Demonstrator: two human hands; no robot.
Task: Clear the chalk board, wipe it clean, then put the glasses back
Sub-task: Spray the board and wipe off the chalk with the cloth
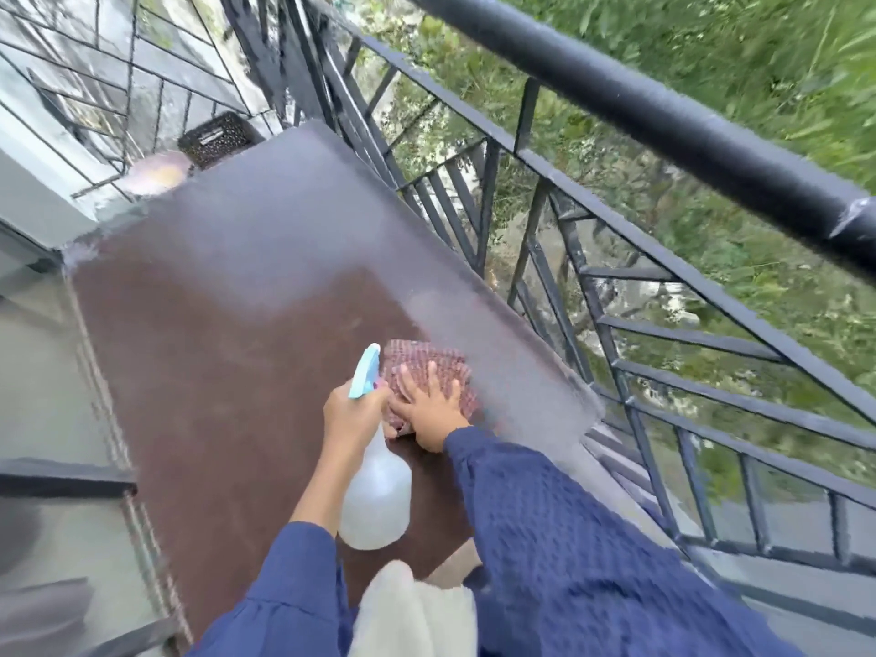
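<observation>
Outdoors, a long brown chalk board (227,324) lies flat on a balcony, its long axis running from 6 o'clock up toward 11 o'clock. Its far half looks pale and hazy grey; the near half is darker brown. The board's right-hand long edge lies close beside a black metal railing (592,258), which runs from 12 o'clock to 4 o'clock with greenery beyond it. On the board's left, at 9 o'clock, there is open grey floor.

At the far end, at 11 o'clock, a dark woven basket (215,137) sits just past the board's corner, with a blurred pinkish round thing (156,173) beside it. At 6 o'clock a pale cloth (412,609) lies between two blue sleeves.

Near the board's right edge, just below centre, the right hand (433,410) presses flat on a pink checked cloth (426,362), fingers straight and spread apart. Touching it on the left, the left hand (348,410) has its fingers wrapped around the neck of a clear spray bottle (377,505), whose blue nozzle points to 12 o'clock and whose body hangs toward 6 o'clock.
</observation>
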